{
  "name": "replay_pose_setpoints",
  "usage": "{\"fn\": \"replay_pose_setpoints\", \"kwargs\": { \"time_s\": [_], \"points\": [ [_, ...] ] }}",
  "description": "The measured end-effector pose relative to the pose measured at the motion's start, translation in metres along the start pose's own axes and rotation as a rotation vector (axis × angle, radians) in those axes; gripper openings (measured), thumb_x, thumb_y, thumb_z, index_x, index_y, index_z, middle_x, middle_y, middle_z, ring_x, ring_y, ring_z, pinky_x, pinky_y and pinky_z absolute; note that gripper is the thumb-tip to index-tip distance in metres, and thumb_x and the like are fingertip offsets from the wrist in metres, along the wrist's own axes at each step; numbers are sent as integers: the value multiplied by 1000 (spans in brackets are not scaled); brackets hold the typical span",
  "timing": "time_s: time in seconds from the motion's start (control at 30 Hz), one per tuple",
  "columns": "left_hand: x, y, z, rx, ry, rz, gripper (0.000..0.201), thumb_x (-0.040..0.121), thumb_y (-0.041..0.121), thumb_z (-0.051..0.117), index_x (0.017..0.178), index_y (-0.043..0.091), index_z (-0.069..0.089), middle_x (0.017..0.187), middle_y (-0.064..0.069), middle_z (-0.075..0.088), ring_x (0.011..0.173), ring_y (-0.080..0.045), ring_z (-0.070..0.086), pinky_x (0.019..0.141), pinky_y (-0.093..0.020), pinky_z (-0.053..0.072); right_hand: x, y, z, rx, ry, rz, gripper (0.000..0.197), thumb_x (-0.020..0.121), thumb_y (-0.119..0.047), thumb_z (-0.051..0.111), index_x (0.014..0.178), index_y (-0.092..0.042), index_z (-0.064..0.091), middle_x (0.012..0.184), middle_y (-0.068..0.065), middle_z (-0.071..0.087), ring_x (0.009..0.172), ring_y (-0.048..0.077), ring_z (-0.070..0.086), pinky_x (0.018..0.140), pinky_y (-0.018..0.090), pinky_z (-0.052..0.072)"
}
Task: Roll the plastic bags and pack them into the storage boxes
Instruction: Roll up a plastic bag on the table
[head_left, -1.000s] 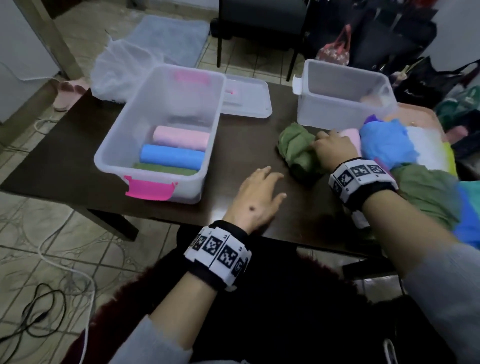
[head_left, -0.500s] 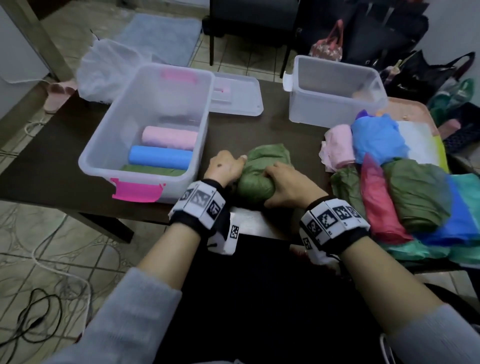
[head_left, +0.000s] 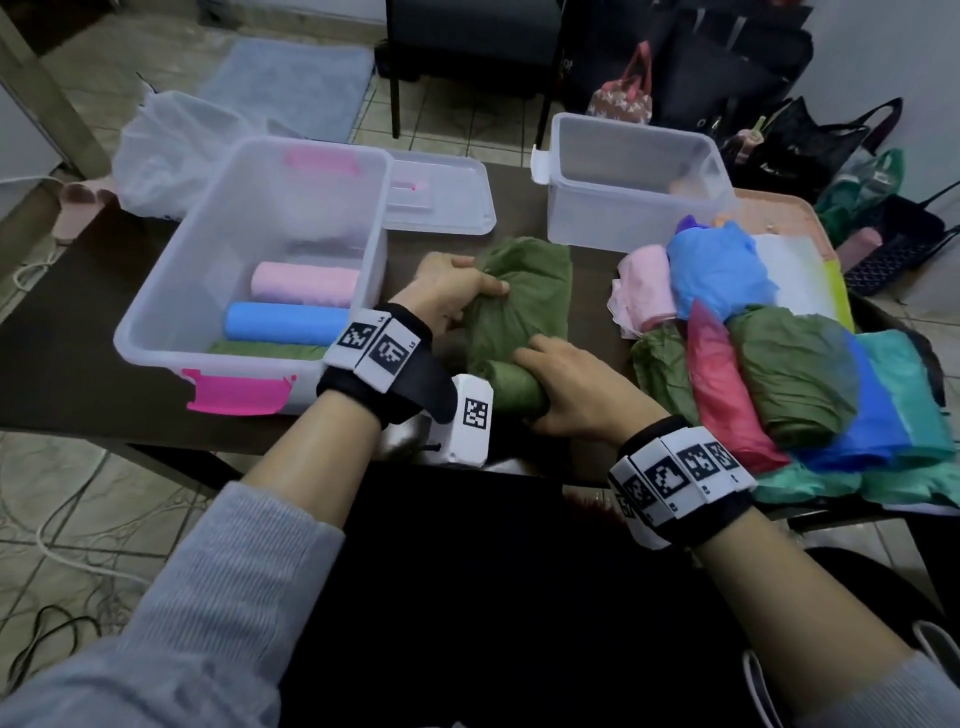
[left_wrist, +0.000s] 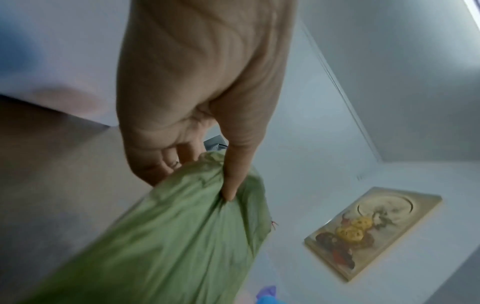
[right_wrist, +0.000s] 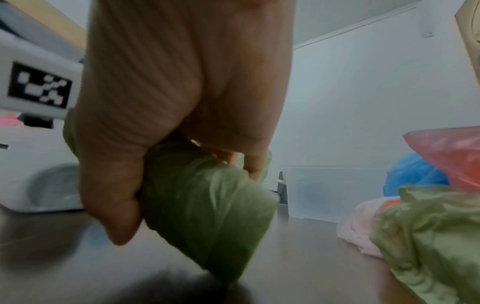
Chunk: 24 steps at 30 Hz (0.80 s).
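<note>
The green bag (head_left: 511, 312) now sits at frame centre on the table (head_left: 67, 358), between the 2 boxes. 1 s ago it was a loose wad further right, by the pile, w/ only the right hand on it and the left flat on the table. 0.5 s ago both hands had it bunched at centre. Now it's stretched lengthwise, far end spread flat toward the top of the frame, near end already a tight roll.

Left hand (head_left: 447, 291): fingers curled, thumb pressing the bag's left edge, clamped on it; the left wrist view shows the thumb (left_wrist: 235, 174) dug into gathered plastic. Right hand (head_left: 576, 395): wrapped round the rolled near end, which the right wrist view shows as a firm cylinder in the fist (right_wrist: 182, 144).

Meaning: pick-up is done, rolling of this bag has begun, approx a third wound I'd say. The rest needs winding away from the body while the left keeps the edge straight.

Left box (head_left: 171, 291), left of centre, holds 3 rolls: pink (head_left: 306, 283), blue (head_left: 285, 323), green (head_left: 260, 349). Right box (head_left: 634, 208), upper right, looks nearly empty; can't tell what's inside. Pile of unrolled bags (head_left: 789, 374) at right, so lots left.
</note>
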<state>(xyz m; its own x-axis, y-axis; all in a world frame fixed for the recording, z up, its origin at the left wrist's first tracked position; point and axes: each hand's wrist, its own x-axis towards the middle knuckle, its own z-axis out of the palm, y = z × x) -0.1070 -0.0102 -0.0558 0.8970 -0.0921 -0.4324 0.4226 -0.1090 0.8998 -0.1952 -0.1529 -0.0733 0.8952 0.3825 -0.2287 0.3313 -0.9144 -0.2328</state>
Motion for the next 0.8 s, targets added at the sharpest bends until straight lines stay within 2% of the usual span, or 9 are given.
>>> {"fn": "replay_pose_setpoints", "kwargs": {
  "time_s": [0.1, 0.17, 0.23, 0.3, 0.33, 0.47, 0.57, 0.67, 0.8],
  "points": [
    [4, 8, 0, -44, -16, 100, 36, 81, 0, 68, 115, 8, 60, 99, -4, 67, 78, -11, 62, 57, -17, 49, -2, 0, 0, -50, -43, 0, 38, 75, -25, 65, 110, -17, 52, 104, 5, 48, 103, 26, 50, 79, 35, 38],
    [8, 8, 1, -19, 55, 189, 35, 81, 2, 70, 114, 8, 62, 101, -4, 66, 87, -13, 63, 72, -21, 53, 0, 0, -1, -74, -65, 7, 41, 74, -28, 66, 112, -18, 51, 107, 3, 51, 105, 24, 51, 76, 32, 33],
    [8, 9, -1, 90, 193, 278, 34, 81, 10, 71, 114, 10, 62, 105, 0, 65, 99, -13, 61, 93, -25, 48, 3, -1, -3, -94, -83, 15, 46, 73, -31, 67, 114, -18, 52, 110, 3, 55, 108, 23, 51, 77, 32, 33],
    [5, 8, -1, 383, 310, 374, 36, 82, 19, 70, 116, 15, 60, 117, 2, 61, 111, -13, 55, 93, -16, 38, 6, 0, -1, -127, -97, 35, 48, 73, -32, 69, 116, -18, 53, 113, 4, 56, 110, 24, 51, 80, 33, 35],
    [5, 5, 0, 555, 290, 419, 35, 83, 19, 69, 116, 16, 60, 121, 1, 59, 115, -14, 53, 91, -17, 36, 8, 0, 0, -132, -99, 48, 48, 73, -33, 70, 116, -18, 53, 113, 4, 56, 110, 24, 51, 80, 33, 34],
    [6, -13, 14, 957, -164, 401, 29, 93, 15, 55, 121, 20, 61, 128, -4, 59, 117, -19, 54, 97, -24, 39, 10, 2, 3, -50, -122, 82, 49, 71, -30, 71, 114, -17, 52, 113, 5, 57, 109, 25, 53, 80, 33, 38],
    [15, -29, 21, 1119, -451, 356, 40, 97, 20, 49, 137, 24, 47, 147, -3, 41, 134, -19, 38, 109, -28, 27, 11, 0, 3, 25, -177, 94, 50, 69, -27, 75, 110, -13, 51, 113, 8, 58, 104, 27, 54, 77, 31, 41],
    [21, -37, 21, 1244, -517, 378, 48, 99, 27, 44, 146, 26, 31, 159, -1, 7, 146, -18, 5, 116, -34, 6, 11, -3, 4, 32, -204, 93, 51, 70, -24, 73, 115, -12, 53, 114, 9, 60, 104, 28, 56, 74, 28, 40],
    [22, -39, 18, 1286, -557, 381, 53, 100, 35, 39, 149, 28, 21, 159, -2, -4, 146, -17, -6, 116, -37, 0, 10, -4, 2, 85, -191, 87, 54, 71, -22, 72, 121, -16, 53, 119, 7, 58, 107, 26, 56, 73, 24, 36]
  ]
}}
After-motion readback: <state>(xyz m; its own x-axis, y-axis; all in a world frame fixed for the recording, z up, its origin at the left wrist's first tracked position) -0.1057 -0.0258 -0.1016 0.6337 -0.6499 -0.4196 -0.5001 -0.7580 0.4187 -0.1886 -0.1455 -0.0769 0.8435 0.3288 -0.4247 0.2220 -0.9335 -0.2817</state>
